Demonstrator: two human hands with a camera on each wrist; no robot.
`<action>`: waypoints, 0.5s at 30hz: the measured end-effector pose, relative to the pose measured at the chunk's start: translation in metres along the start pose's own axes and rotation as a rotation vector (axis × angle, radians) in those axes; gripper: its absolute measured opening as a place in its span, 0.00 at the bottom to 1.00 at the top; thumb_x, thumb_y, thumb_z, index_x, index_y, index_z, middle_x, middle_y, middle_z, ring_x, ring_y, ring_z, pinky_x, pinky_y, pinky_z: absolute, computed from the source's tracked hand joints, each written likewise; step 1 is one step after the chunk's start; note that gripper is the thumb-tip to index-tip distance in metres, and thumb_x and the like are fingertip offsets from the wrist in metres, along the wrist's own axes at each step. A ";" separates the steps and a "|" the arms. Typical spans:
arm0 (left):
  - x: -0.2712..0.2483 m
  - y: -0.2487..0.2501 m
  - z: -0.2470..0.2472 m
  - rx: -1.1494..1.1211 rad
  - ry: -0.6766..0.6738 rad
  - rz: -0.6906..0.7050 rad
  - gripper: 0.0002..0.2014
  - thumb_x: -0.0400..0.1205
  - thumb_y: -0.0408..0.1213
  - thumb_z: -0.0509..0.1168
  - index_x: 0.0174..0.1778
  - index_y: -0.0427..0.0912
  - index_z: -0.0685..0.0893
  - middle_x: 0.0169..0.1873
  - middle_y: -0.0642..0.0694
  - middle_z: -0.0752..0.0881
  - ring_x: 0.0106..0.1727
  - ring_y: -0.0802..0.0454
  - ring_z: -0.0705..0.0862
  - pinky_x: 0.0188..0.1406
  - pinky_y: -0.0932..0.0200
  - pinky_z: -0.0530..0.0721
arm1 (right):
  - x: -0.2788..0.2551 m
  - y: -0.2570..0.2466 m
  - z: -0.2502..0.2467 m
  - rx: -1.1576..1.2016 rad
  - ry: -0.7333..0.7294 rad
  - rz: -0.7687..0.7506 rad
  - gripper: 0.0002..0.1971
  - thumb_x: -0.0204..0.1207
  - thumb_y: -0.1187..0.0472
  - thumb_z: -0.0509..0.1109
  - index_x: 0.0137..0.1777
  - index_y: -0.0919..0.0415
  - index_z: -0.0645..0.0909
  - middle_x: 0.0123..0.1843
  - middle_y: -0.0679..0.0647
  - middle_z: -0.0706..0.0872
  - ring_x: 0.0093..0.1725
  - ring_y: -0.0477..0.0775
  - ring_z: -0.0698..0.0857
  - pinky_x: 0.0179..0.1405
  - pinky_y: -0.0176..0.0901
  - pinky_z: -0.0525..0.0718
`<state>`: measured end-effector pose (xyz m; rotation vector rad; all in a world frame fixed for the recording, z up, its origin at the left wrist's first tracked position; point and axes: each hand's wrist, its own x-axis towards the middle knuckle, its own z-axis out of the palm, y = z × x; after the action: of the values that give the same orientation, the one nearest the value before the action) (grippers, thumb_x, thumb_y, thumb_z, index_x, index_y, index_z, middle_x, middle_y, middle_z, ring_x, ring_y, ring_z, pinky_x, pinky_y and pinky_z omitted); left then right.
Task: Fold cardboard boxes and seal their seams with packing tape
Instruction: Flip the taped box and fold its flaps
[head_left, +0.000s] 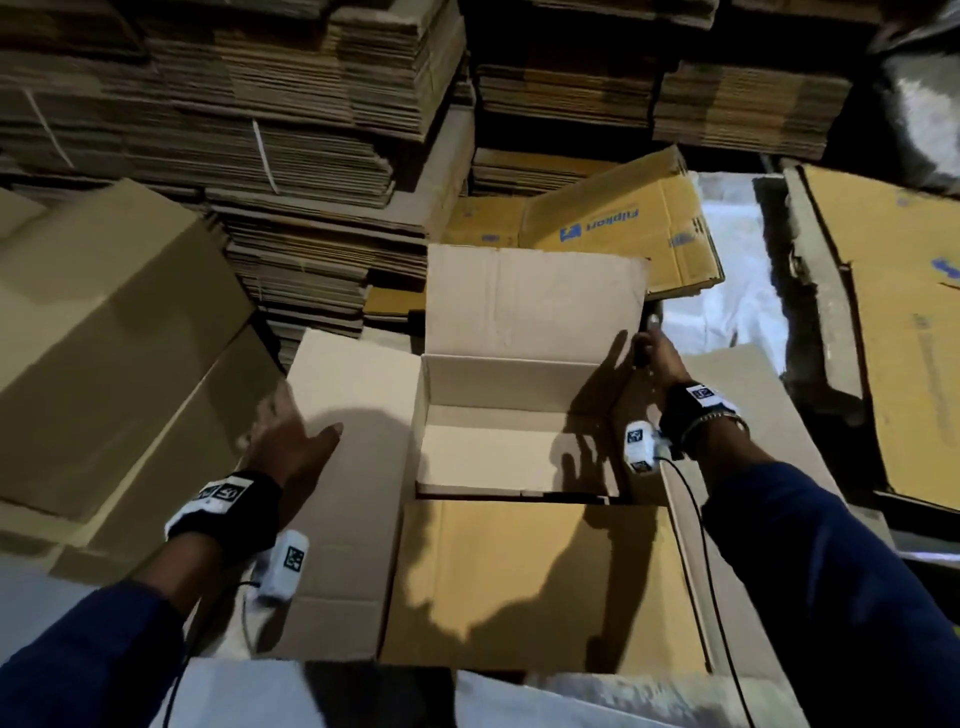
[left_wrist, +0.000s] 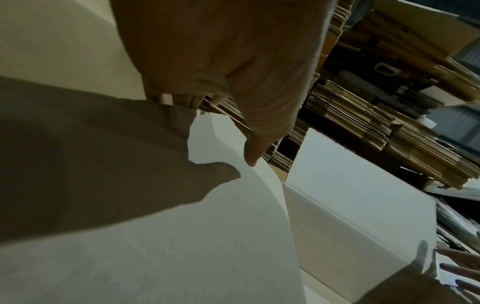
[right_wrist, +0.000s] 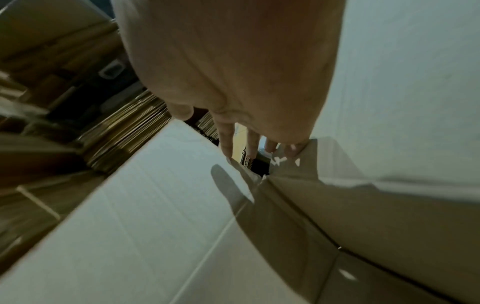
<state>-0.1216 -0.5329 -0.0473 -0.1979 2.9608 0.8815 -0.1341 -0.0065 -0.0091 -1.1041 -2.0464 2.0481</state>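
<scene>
1. One open cardboard box, centre of the head view, mouth up, all four flaps spread outward; interior pale, partly in shadow.
2. Far flap: raised, leaning away toward the stacks.
3. Left flap: folded out flat; left hand above or on it, fingers straight and spread, thumb out, nothing gripped. Left wrist view: fingers extended over pale card; contact cannot be told.
4. Near flap: folded toward the person, brown face up, crossed by the shadows of both arms.
5. Right hand: at the far right corner of the box, beside the edge of the far flap, fingers extended; right wrist view shows fingertips straight, reaching the corner where the flaps meet, nothing clasped. Right flap largely hidden beneath the forearm.
6. Stacks of flattened cardboard: bundled, piled high behind and left of the box.
7. Assembled plain carton: left of the box, tilted.
8. Flattened printed cartons, yellow-brown with blue lettering: behind the far flap; further ones at far right.
9. Wrist bands with white camera units on both forearms; dark blue sleeves.
</scene>
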 end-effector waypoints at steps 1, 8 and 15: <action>-0.004 -0.002 -0.001 -0.039 -0.003 0.006 0.49 0.75 0.58 0.75 0.89 0.48 0.58 0.77 0.33 0.71 0.77 0.28 0.72 0.75 0.26 0.73 | 0.006 -0.001 0.002 0.043 -0.024 -0.014 0.28 0.90 0.37 0.56 0.63 0.61 0.85 0.45 0.52 0.88 0.42 0.46 0.83 0.42 0.37 0.81; 0.007 -0.003 0.001 -0.082 0.056 0.036 0.41 0.72 0.40 0.84 0.77 0.53 0.70 0.64 0.37 0.76 0.66 0.31 0.79 0.65 0.34 0.84 | 0.017 -0.024 0.033 0.245 0.010 0.059 0.31 0.86 0.31 0.58 0.71 0.55 0.81 0.58 0.55 0.88 0.54 0.59 0.85 0.51 0.51 0.82; 0.011 -0.001 -0.015 -0.044 0.023 0.077 0.35 0.68 0.49 0.82 0.70 0.55 0.76 0.57 0.43 0.79 0.60 0.34 0.81 0.58 0.35 0.86 | -0.013 -0.018 0.004 0.397 -0.083 0.076 0.22 0.85 0.37 0.61 0.49 0.56 0.83 0.35 0.50 0.88 0.33 0.48 0.88 0.28 0.33 0.83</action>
<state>-0.1325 -0.5428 -0.0362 -0.0968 2.9905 0.9599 -0.1348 -0.0144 0.0122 -1.0489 -1.5430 2.4302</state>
